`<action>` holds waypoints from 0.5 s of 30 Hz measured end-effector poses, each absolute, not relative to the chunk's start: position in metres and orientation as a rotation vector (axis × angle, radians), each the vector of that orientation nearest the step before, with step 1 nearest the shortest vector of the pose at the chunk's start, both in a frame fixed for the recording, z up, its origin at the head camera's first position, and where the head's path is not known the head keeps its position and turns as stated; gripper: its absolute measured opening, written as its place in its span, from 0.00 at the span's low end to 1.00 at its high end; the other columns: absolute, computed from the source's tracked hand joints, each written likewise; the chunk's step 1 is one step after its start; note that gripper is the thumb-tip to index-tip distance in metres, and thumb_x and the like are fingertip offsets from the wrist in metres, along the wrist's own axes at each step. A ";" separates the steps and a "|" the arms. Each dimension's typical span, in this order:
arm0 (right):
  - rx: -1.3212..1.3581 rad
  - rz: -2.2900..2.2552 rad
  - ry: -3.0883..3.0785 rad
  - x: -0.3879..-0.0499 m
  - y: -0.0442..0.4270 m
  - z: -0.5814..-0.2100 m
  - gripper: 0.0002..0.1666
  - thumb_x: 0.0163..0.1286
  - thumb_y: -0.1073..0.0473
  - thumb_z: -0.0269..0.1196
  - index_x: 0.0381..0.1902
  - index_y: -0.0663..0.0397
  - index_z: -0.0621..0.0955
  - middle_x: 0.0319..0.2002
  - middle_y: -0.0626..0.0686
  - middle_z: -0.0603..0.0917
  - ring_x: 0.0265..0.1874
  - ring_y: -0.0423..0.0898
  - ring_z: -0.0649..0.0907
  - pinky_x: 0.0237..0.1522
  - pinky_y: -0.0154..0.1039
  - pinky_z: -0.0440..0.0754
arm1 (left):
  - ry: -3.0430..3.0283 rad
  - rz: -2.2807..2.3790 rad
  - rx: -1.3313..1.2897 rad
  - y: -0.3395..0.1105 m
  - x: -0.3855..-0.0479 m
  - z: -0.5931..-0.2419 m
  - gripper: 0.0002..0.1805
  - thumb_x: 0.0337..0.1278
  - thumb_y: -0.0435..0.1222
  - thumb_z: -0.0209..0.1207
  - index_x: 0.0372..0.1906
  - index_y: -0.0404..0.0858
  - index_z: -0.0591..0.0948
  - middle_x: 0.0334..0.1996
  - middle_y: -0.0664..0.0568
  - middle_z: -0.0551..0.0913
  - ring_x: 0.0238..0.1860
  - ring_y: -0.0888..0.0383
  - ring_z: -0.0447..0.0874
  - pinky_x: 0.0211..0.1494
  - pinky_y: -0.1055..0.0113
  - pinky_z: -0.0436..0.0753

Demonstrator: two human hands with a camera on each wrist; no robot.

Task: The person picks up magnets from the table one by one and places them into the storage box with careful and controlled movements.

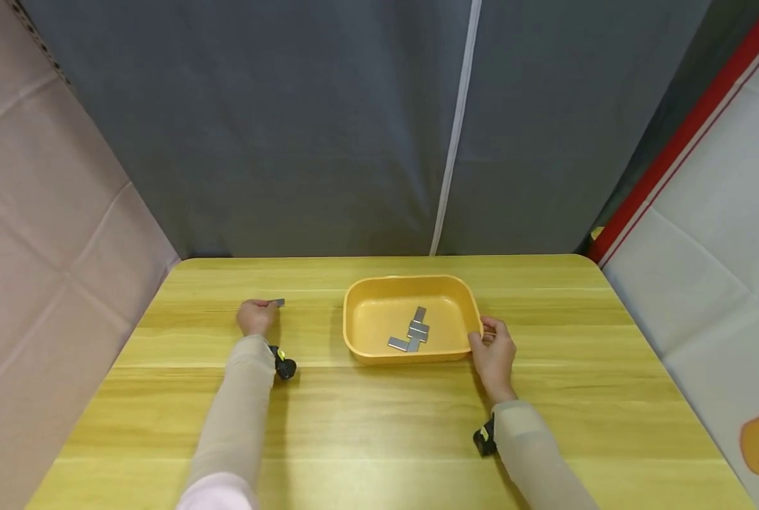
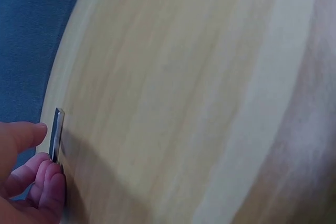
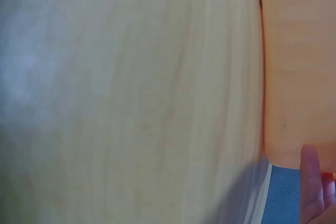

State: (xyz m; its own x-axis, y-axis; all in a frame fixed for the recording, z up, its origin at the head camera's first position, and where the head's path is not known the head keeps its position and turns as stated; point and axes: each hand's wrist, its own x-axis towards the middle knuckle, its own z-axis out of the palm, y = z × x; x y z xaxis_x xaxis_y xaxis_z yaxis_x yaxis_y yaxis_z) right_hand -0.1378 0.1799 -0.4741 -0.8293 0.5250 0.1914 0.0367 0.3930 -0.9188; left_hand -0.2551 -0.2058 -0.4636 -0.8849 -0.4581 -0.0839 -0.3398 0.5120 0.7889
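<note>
Near the table's far left, my left hand (image 1: 256, 316) holds a small flat grey metal strip (image 1: 278, 302) that sticks out to the right of the fingers. In the left wrist view the strip (image 2: 56, 135) stands beside the curled fingers (image 2: 50, 184), its lower end hidden by them. A yellow plastic basin (image 1: 379, 358) sits right of the middle, and several similar metal strips (image 1: 418, 331) lie in it, some overlapping. My right hand (image 1: 494, 356) grips the basin's near right corner. In the right wrist view, the thumb lies against the basin's outer wall (image 3: 299, 77).
The wood-grain table (image 1: 366, 432) spans the space below both hands. Behind its far edge hangs a dark grey curtain (image 1: 277, 142). Pale sheets stand at the left (image 1: 54, 248) and right (image 1: 704, 269). Each wrist carries a small black camera.
</note>
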 end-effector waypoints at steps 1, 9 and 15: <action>-0.481 1.430 -2.201 -0.138 0.180 -0.474 0.19 0.52 0.71 0.55 0.44 0.67 0.75 0.37 0.64 0.77 0.33 0.53 0.79 0.25 0.18 0.69 | -2.626 -1.290 0.680 -0.205 -0.255 -0.463 0.14 0.53 0.35 0.55 0.38 0.25 0.78 0.39 0.34 0.77 0.40 0.42 0.73 0.42 0.54 0.73; -0.479 1.442 -2.202 -0.137 0.176 -0.472 0.19 0.52 0.71 0.55 0.45 0.67 0.74 0.37 0.64 0.78 0.32 0.53 0.78 0.26 0.19 0.69 | -2.678 -1.243 0.676 -0.208 -0.256 -0.460 0.17 0.52 0.36 0.56 0.41 0.24 0.77 0.42 0.33 0.76 0.43 0.41 0.73 0.45 0.54 0.72; -0.470 1.421 -2.199 -0.137 0.174 -0.469 0.19 0.51 0.71 0.55 0.44 0.68 0.75 0.36 0.64 0.78 0.32 0.53 0.79 0.26 0.19 0.69 | -2.736 -1.195 0.662 -0.213 -0.257 -0.462 0.19 0.53 0.38 0.56 0.42 0.25 0.76 0.43 0.33 0.76 0.43 0.41 0.73 0.45 0.53 0.73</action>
State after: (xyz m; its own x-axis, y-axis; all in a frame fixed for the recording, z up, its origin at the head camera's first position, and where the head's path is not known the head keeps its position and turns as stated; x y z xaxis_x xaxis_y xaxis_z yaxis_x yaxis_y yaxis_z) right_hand -0.1368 0.1736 -0.4695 -0.8273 0.5232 0.2047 0.0283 0.4027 -0.9149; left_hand -0.2575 -0.2129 -0.4620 -0.9028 -0.4196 -0.0940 -0.3541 0.6015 0.7160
